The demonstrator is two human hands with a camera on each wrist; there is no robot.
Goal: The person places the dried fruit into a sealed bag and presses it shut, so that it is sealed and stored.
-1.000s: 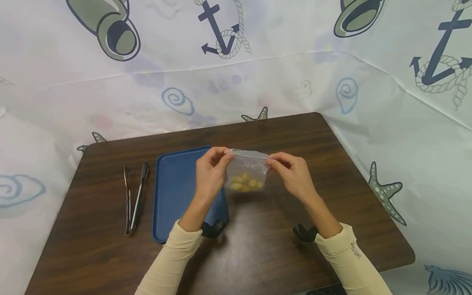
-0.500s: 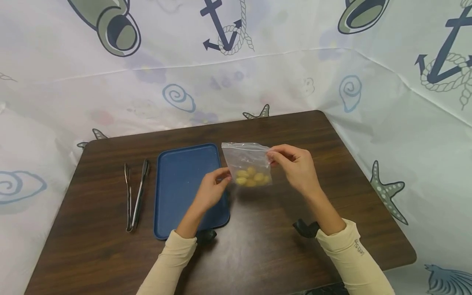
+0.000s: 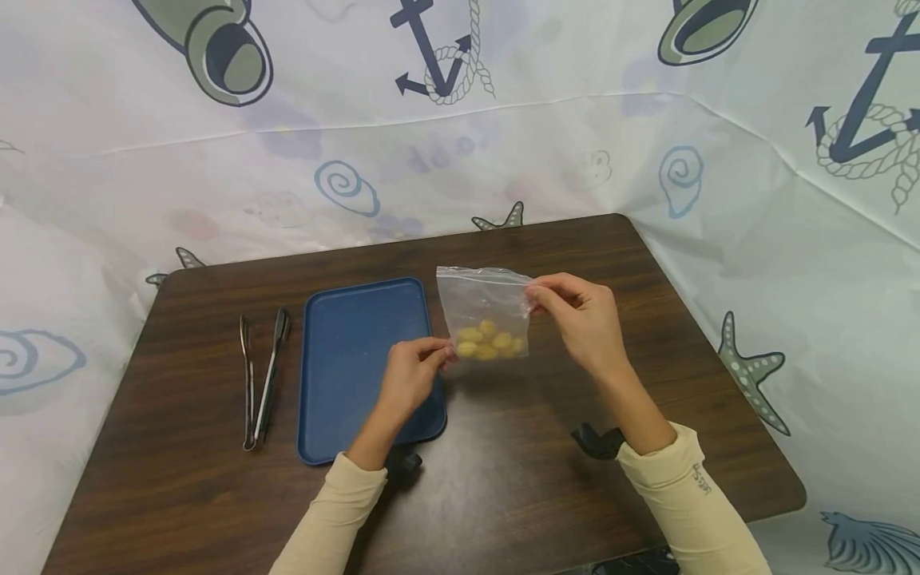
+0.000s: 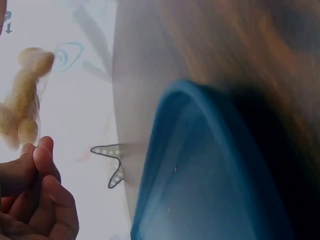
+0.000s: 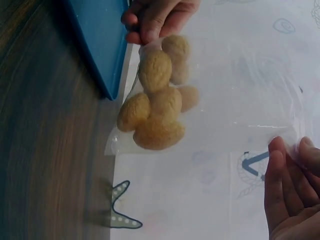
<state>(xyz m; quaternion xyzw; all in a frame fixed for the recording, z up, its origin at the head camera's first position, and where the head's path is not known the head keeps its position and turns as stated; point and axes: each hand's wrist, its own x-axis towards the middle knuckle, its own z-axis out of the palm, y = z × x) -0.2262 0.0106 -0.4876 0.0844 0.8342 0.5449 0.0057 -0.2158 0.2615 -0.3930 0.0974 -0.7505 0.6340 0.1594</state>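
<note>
A clear zip-top bag (image 3: 483,299) hangs above the table, holding several yellowish-tan oval pieces (image 5: 159,107) like nuts in their shells, gathered at its bottom. My left hand (image 3: 410,382) pinches the bag's lower left corner between thumb and fingertip, as the left wrist view also shows at close range. At the upper right corner, near the zip strip, my right hand (image 3: 580,319) grips the bag between thumb and fingers. The upper left corner of the bag stands free. Whether the zip is sealed, I cannot tell.
A blue tray (image 3: 359,351) lies on the dark wood table (image 3: 503,495), partly beneath my left hand. Metal tongs (image 3: 264,383) rest to the tray's left. A white patterned sheet (image 3: 575,136) hangs behind the table. Something black (image 3: 636,563) shows at the front edge.
My left hand has let go of the bag's upper left corner and moved down to its lower left corner. My right hand keeps its hold; the bag has risen slightly.
</note>
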